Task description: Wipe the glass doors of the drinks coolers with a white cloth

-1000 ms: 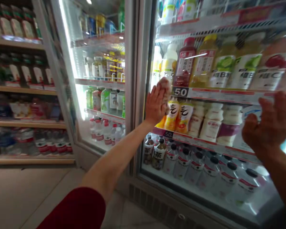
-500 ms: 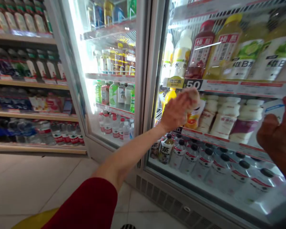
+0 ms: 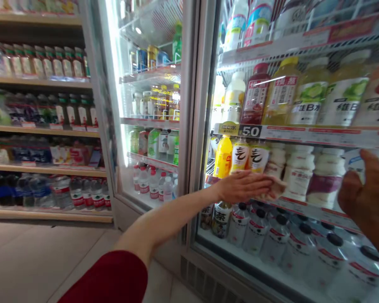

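My left hand [image 3: 244, 186] lies flat against the glass door [image 3: 306, 252] of a drinks fridge, pressing a small pale cloth [image 3: 277, 189] to the pane at the level of the second shelf. My red sleeve shows at the bottom. My right hand [image 3: 368, 198] rests at the right edge of the same door, fingers spread and empty. Behind the glass stand rows of bottles: yellow and white ones [image 3: 240, 155] just above the cloth, dark-capped ones [image 3: 240, 219] below.
A second fridge compartment [image 3: 154, 126] with its door [image 3: 97, 105] swung open stands to the left. Wooden shelves [image 3: 44, 130] full of bottles run along the left wall. A pale tiled floor [image 3: 34, 261] lies below.
My left hand has swept the cloth down and to the right across the glass, from near the door's left frame. My right hand stayed on the pane.
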